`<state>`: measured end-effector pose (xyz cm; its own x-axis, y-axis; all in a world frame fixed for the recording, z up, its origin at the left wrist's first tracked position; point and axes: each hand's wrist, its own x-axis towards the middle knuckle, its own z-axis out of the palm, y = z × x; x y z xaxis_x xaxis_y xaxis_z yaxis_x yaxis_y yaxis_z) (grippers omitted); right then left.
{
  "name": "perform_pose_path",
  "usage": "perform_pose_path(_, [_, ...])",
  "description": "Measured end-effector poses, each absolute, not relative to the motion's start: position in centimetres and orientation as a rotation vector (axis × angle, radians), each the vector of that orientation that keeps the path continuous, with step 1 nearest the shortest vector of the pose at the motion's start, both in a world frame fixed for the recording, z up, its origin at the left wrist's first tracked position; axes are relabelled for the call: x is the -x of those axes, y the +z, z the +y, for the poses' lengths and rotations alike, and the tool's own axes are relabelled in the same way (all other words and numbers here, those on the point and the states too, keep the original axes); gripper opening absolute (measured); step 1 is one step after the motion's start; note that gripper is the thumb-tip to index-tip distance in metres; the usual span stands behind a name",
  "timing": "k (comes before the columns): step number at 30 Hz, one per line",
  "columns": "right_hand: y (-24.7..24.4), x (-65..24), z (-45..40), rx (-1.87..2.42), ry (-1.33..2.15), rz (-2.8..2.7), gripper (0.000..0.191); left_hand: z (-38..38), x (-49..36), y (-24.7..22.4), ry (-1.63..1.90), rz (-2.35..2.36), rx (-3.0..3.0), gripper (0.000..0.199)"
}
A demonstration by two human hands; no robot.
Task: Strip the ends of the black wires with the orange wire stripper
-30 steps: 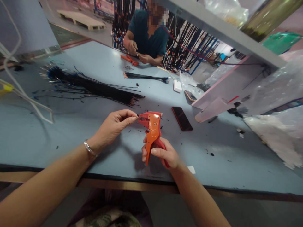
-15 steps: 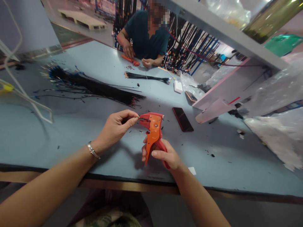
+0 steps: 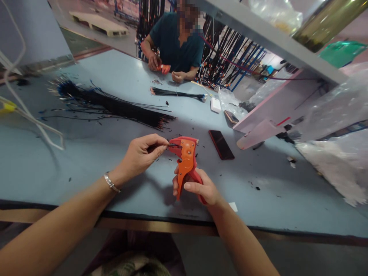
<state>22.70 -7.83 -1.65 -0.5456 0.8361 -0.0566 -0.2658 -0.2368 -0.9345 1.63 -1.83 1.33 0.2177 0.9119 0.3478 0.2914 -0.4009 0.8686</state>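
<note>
My right hand [image 3: 201, 188] is wrapped round the handles of an orange and red wire stripper [image 3: 187, 155], its jaws pointing left. My left hand [image 3: 146, 151] pinches a thin black wire [image 3: 171, 145] between thumb and fingertips, right at the mouth of the jaws. Most of that wire is hidden by the fingers. Behind my hands lies a large bundle of black wires [image 3: 115, 105], with bare copper-coloured ends at the right and blue and silvery ends at the left. Small black scraps are scattered round the tool.
Across the table [image 3: 94, 168] a co-worker [image 3: 175, 42] holds a red-orange tool [image 3: 164, 68]. A smaller tied wire bundle [image 3: 178, 92] lies before them. To the right are a phone [image 3: 221, 144], a white box [image 3: 215, 104] and plastic bags [image 3: 330, 157]. A white cable [image 3: 37, 122] hangs at left.
The co-worker has lifted the red-orange tool from the table. My hands, the wire and the stripper stay almost in the same place.
</note>
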Motion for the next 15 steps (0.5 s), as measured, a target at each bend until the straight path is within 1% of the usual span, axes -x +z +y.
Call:
perform_pose_path(9, [-1.64, -22.85, -7.73, 0.739, 1.834, -1.304, 0.041, -1.96, -1.57, 1.64, 1.214, 1.083, -1.885, 0.017])
perform_pose_path(15, [-1.80, -22.81, -7.85, 0.770, 1.818, -1.310, 0.038, -1.86, -1.60, 1.44, 1.213, 1.082, -1.876, 0.017])
